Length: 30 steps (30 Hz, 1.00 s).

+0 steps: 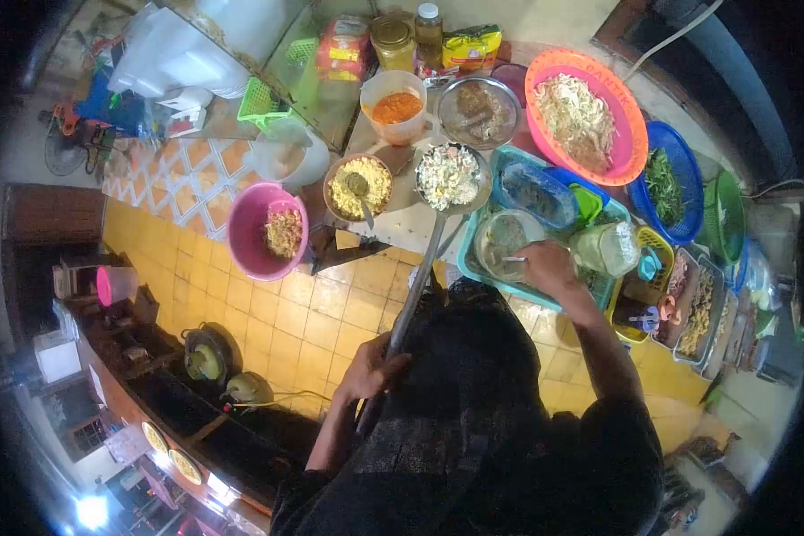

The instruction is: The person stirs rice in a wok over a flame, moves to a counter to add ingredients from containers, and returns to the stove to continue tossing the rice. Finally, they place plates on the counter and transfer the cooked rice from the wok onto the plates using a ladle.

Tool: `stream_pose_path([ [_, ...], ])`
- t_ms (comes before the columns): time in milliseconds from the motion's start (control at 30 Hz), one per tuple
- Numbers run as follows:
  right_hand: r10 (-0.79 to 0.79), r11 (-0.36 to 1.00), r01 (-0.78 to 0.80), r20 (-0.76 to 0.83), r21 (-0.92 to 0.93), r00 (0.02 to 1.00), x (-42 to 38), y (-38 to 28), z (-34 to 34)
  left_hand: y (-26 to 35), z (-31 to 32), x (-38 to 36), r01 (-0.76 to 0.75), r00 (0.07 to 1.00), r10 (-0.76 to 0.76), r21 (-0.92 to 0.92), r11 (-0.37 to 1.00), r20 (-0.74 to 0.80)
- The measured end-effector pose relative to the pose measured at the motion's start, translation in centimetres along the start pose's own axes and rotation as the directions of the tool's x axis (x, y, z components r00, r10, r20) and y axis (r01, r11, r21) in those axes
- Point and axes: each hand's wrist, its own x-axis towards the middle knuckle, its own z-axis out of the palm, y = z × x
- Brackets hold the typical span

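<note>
My left hand (pixel 372 368) is closed around the long handle of a big ladle (pixel 427 259). The ladle's bowl is filled with pale chopped food (pixel 448 176) and rests at or just above the table edge. Over a clear tub (pixel 489 230) in a turquoise tray (pixel 467 261), my right hand (pixel 545 268) grips a small light-coloured utensil, probably a spoon (pixel 515 259); its far end is hard to make out. Beside that tub are a blue container (pixel 538 194) and a foil-topped jar (pixel 606 248).
Left of the ladle stand a bowl of yellow food (pixel 338 198) with a ladle in it and a pink bucket (pixel 241 234). Behind are an orange-filled tub (pixel 386 82) and a metal plate (pixel 447 103). Pink (pixel 632 116) and blue (pixel 683 147) baskets of food sit right.
</note>
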Motion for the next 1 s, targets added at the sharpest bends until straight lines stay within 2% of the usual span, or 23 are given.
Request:
stream_pose_path([
  [67, -0.084, 0.996, 0.08, -0.124, -0.037, 0.989, -0.1, 0.6, 0.2, 0.9, 0.0, -0.1, 0.035, 0.999, -0.035, -0.061, 0.998, 0.001],
  [100, -0.081, 0.996, 0.077, -0.123, -0.034, 0.989, 0.2, 0.9, 0.9, 0.9, -0.1, -0.1, 0.038, 0.999, -0.038, -0.058, 0.998, 0.004],
  [167, -0.081, 0.964, 0.065, -0.055, -0.259, 0.995, 0.9, 1.2, 2.6, 0.8, -0.3, 0.0, 0.101, 0.994, -0.096, -0.089, 0.991, 0.054],
  [300, -0.088, 0.955, 0.084, 0.001, -0.285, 0.996, 1.3, 0.4, 3.2, 1.0, -0.2, 0.1, 0.12, 0.993, -0.119, -0.027, 0.992, 0.025],
  [367, -0.069, 0.99, 0.069, 0.008, -0.125, 0.998, 1.2, 0.2, 3.1, -0.2, 0.1, 0.4, -0.067, 0.998, 0.066, -0.019, 0.998, -0.018],
  [500, -0.175, 0.981, 0.175, 0.002, -0.084, 0.985, 0.3, 0.8, 1.2, 0.1, -0.1, 0.3, -0.028, 0.999, 0.029, 0.045, 0.999, -0.024],
  [567, -0.011, 0.997, 0.01, 0.013, 0.074, 1.0, -0.5, 0.0, -1.4, 0.8, 0.0, 0.3, 0.058, 0.998, -0.058, -0.006, 0.998, -0.001],
  [667, 0.005, 0.987, 0.007, -0.07, 0.158, 0.998, -1.1, 0.6, -1.4, 0.5, -0.1, 0.3, 0.03, 1.0, -0.03, 0.053, 0.998, 0.004],
  [800, 0.008, 0.995, -0.004, -0.04, 0.102, 0.999, -1.3, 0.9, -1.6, -0.1, 0.2, 0.2, -0.018, 1.0, 0.018, -0.011, 1.0, -0.025],
  [900, 0.007, 0.994, -0.007, 0.004, 0.106, 1.0, -1.3, 1.0, -2.5, 0.8, 0.0, -0.1, 0.047, 0.999, -0.048, -0.02, 0.999, -0.017],
  [1000, 0.075, 0.987, -0.081, 0.052, 0.139, 0.996, -1.8, 0.7, -4.6, -0.6, 0.0, -0.2, -0.039, 0.999, 0.039, -0.026, 0.999, -0.023],
])
